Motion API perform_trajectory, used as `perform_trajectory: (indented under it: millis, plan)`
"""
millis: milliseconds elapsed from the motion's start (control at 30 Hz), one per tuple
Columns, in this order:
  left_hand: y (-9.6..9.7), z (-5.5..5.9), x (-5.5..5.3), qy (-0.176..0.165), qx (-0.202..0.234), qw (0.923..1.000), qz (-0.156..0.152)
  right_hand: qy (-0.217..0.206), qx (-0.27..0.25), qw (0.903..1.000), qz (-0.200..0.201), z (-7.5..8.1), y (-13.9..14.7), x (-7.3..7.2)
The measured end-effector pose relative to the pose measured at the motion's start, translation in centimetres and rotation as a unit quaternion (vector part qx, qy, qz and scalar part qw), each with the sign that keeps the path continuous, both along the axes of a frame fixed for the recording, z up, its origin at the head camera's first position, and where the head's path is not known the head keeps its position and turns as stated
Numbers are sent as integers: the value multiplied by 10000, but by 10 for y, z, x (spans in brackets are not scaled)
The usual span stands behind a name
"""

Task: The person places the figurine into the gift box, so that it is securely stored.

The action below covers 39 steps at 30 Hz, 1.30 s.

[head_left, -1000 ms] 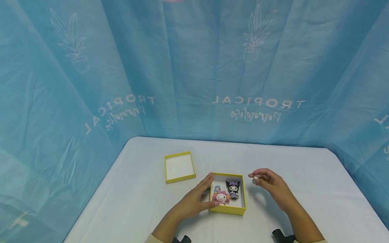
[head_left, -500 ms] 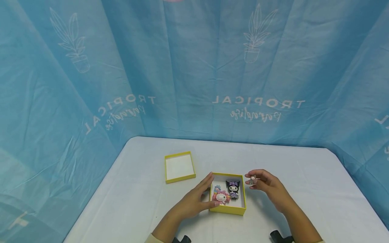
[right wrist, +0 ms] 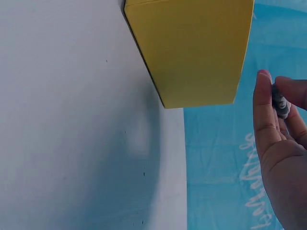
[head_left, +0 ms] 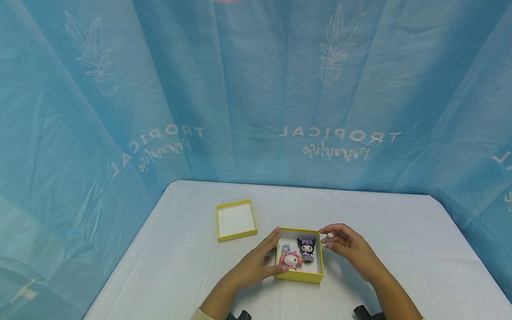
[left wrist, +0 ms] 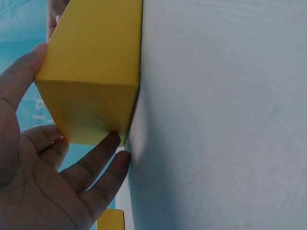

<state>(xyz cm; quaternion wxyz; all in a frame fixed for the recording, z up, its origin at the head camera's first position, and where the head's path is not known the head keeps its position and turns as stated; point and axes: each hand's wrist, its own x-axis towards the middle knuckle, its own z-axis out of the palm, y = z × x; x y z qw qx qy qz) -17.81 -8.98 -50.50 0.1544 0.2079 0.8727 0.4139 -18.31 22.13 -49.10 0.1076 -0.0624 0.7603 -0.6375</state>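
Observation:
In the head view a yellow open-topped box (head_left: 300, 277) with a white inside stands on the table. My left hand (head_left: 254, 264) holds its left side, thumb over the near rim and fingers toward the far left corner. The left wrist view has fingertips against the box wall (left wrist: 96, 112). Inside lie a pink figurine (head_left: 291, 260) at the near left and a black-and-purple figurine (head_left: 307, 250) at the right. Just off the box's right rim, my right hand (head_left: 354, 251) pinches a small grey figurine (head_left: 330, 237) between thumb and fingers, above table height.
A shallow yellow box lid (head_left: 237, 220), white inside facing up, lies left of the box and farther back. White cloth covers the table (head_left: 168, 275). Blue printed curtains (head_left: 256, 111) hang behind and at both sides.
My right hand has moved left toward the box with the small grey figurine, turning it more upright between the fingers. The left hand, box and lid have stayed put.

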Motion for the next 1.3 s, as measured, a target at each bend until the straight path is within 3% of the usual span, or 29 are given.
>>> perform_trajectory:
  millis: [200,833,1300]
  plan:
    - [0,0,0,-2,29,10000,-21,4,20,9999,132,2,-2,3]
    - [-1,0,0,8,8,10000,-63,251,827,9960,214,7,-17,9]
    - [0,1,0,-35,46,10000,-70,739,1238,9883,501,8,-18,9]
